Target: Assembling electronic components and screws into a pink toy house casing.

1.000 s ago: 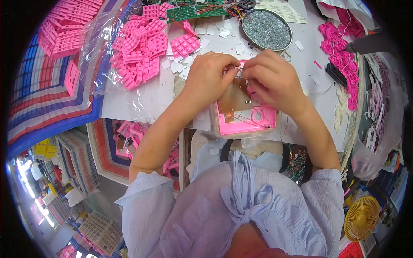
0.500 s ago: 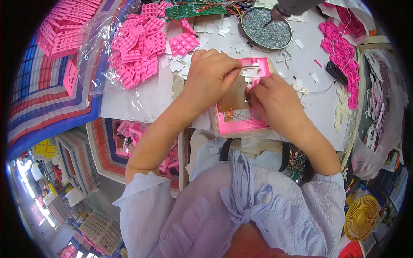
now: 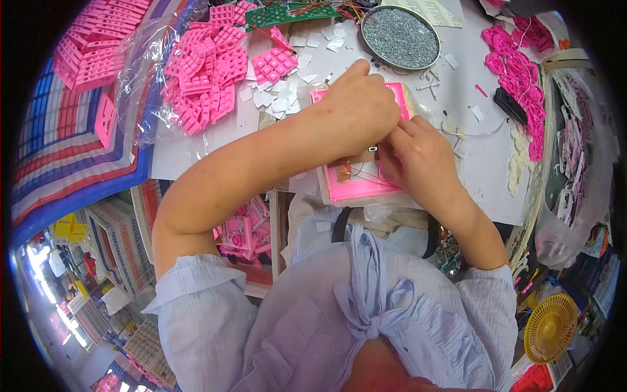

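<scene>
In front of me on the table lies an open pink plastic case (image 3: 363, 191), with a brown board (image 3: 356, 158) and thin wires inside. My left hand (image 3: 363, 108) reaches across the case's upper part, its fingers curled down against those of my right hand. My right hand (image 3: 423, 151) rests at the case's right side, thumb and fingers bent together over the board's edge. Whatever small piece the fingers hold is hidden beneath them. A small metal part (image 3: 373, 149) shows on the board beside my right thumb.
Beyond the case stands a round dish of small screws (image 3: 400, 39). Pink keypads (image 3: 202, 81) are heaped at the left, near white paper pieces (image 3: 277, 98) and a green circuit board (image 3: 290, 14). Pink cords (image 3: 532, 108) and a black block (image 3: 510, 106) lie at the right.
My left hand has moved right across the case to meet my right hand, and its elbow has swung outward. The dark screwdriver tool has left its place over the screw dish.
</scene>
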A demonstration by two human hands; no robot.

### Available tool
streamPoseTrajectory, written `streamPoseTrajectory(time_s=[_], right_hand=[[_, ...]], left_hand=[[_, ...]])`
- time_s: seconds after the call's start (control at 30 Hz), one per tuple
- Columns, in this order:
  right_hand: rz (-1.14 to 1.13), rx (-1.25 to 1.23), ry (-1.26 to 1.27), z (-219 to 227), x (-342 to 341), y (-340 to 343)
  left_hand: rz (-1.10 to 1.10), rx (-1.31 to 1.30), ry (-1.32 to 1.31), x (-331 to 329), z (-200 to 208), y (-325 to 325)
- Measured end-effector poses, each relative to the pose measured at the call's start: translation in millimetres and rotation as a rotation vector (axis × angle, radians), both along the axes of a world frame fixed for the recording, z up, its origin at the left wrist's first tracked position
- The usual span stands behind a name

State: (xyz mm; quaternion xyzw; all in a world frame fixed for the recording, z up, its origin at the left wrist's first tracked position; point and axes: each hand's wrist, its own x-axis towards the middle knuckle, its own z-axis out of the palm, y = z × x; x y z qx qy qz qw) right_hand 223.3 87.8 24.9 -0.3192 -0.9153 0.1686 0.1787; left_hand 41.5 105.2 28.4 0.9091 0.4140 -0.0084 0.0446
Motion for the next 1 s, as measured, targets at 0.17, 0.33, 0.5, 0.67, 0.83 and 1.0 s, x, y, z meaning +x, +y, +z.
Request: streamPoseTrajectory(time_s=[0.17,0.33,0.5,0.67,0.83,1.0], right_hand=[[-0.041,0.034,-0.051,-2.4,2.2,0.1],[-0.030,0.135,-0.188,8.3,-3.3,12.5],[0.081,0.080,-0.384,21.0,-13.1,25.4],[0.129,-0.089,-0.170,17.7,-7.9,34.4],[0.090,0.065,0.162,-15.5,-8.8,34.3],[0.007,0.049,0.121,-17.4,-12.4,36.0]], left_hand=[[0.091,-0.287,0.105,10.7,13.1,12.0],[0.305,-0.375,0.031,-1.0,15.1,31.2],[0.340,-0.487,0.059,-7.7,15.8,43.3],[0.164,-0.337,0.056,-15.5,11.5,28.1],[0.147,-0.224,-0.064,-22.9,-4.1,15.2],[0.256,-0.186,-0.183,-25.8,-19.5,7.8]])
